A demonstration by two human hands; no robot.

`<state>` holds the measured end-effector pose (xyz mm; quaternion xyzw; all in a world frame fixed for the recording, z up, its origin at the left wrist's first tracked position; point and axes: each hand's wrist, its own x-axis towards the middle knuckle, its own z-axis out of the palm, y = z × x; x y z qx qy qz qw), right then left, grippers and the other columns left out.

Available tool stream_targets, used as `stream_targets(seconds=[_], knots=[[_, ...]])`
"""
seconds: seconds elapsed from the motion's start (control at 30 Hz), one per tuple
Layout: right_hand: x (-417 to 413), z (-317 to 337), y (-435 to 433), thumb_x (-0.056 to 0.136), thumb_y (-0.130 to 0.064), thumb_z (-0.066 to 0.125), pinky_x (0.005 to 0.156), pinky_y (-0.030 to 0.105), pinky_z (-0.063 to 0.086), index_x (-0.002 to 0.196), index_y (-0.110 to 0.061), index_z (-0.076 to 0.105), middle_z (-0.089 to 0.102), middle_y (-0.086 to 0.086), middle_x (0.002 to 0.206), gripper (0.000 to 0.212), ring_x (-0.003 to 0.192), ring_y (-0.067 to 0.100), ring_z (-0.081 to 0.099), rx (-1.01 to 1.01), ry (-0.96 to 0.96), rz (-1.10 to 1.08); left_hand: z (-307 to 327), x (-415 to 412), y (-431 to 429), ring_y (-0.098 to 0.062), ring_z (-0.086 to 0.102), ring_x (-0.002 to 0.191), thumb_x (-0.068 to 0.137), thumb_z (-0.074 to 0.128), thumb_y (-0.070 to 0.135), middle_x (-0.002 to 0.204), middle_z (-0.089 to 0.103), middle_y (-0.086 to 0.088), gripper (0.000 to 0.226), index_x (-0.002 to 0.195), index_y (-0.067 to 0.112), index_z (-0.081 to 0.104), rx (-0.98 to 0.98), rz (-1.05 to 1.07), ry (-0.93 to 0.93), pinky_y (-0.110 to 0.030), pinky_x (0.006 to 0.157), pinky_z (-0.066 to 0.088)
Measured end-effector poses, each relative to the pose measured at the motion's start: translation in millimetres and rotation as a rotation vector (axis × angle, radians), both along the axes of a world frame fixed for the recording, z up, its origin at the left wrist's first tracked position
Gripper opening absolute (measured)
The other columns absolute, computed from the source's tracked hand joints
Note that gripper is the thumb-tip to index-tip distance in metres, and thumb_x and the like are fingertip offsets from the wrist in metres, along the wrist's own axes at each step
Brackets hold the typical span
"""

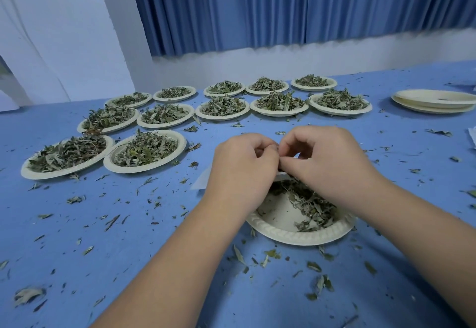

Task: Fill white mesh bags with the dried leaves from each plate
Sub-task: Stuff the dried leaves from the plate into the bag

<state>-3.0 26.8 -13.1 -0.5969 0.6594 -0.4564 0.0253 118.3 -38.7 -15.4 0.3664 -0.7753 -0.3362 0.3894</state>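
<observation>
Paper plate (291, 235) nearest, dried leaves (311, 206) piled on its right half, straight below the white mesh bag (201, 182). Left hand (242, 170) and right hand (327, 162) each have a grip pinched on it (right's nearer the leaves). Full plates (144, 149) sit farther back on the table (103, 224).

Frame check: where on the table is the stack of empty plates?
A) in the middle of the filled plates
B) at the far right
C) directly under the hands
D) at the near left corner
B: the stack of empty plates sits at the far right of the table, apart from the leaf-filled plates to its left.
</observation>
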Motion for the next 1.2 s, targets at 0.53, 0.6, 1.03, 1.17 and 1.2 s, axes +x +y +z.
stream_targets(seconds=[0.53, 0.6, 1.03, 1.17, 1.2], knots=[[-31, 12, 5, 0.044, -0.051, 0.084, 0.079, 0.025, 0.052, 0.121, -0.043, 0.052, 0.055, -0.022, 0.116, 0.084, 0.079, -0.002, 0.066, 0.397, -0.119, 0.176, 5, 10, -9, -0.011, 0.045, 0.046, 0.088, 0.060, 0.015, 0.043, 0.053, 0.013, 0.022, 0.073, 0.024, 0.073, 0.207, 0.073, 0.195, -0.034, 0.059, 0.053], [-30, 10, 3, 0.053, -0.036, 0.088, 0.074, 0.024, 0.052, 0.111, -0.039, 0.059, 0.062, -0.018, 0.106, 0.065, 0.072, 0.003, 0.069, 0.343, -0.165, 0.167, 5, 11, -9, -0.013, 0.045, 0.047, 0.087, 0.060, 0.014, 0.042, 0.052, 0.012, 0.021, 0.074, 0.024, 0.073, 0.231, 0.070, 0.216, -0.040, 0.066, 0.057], [-25, 13, 4, 0.066, -0.005, 0.083, 0.071, 0.029, 0.056, 0.086, -0.020, 0.072, 0.072, 0.000, 0.081, 0.028, 0.063, 0.014, 0.065, 0.172, -0.286, 0.219, 2, 7, -7, -0.001, 0.041, 0.036, 0.090, 0.061, 0.017, 0.043, 0.052, 0.021, 0.023, 0.072, 0.029, 0.069, 0.097, 0.072, 0.136, -0.009, 0.037, 0.028], [-19, 13, 4, 0.067, -0.004, 0.083, 0.064, 0.017, 0.054, 0.081, -0.019, 0.072, 0.072, 0.001, 0.074, 0.023, 0.061, 0.005, 0.063, 0.113, -0.214, 0.190, 1, 6, -5, 0.000, 0.043, 0.039, 0.090, 0.061, 0.019, 0.046, 0.055, 0.021, 0.022, 0.073, 0.029, 0.070, 0.094, 0.041, 0.127, -0.011, 0.040, 0.033], [-17, 12, 3, 0.068, -0.005, 0.082, 0.063, 0.015, 0.052, 0.079, -0.019, 0.073, 0.071, 0.000, 0.071, 0.021, 0.060, 0.003, 0.062, 0.093, -0.179, 0.166, 1, 6, -4, 0.000, 0.043, 0.040, 0.090, 0.061, 0.019, 0.048, 0.057, 0.020, 0.022, 0.074, 0.028, 0.071, 0.091, 0.031, 0.127, -0.012, 0.041, 0.034]])
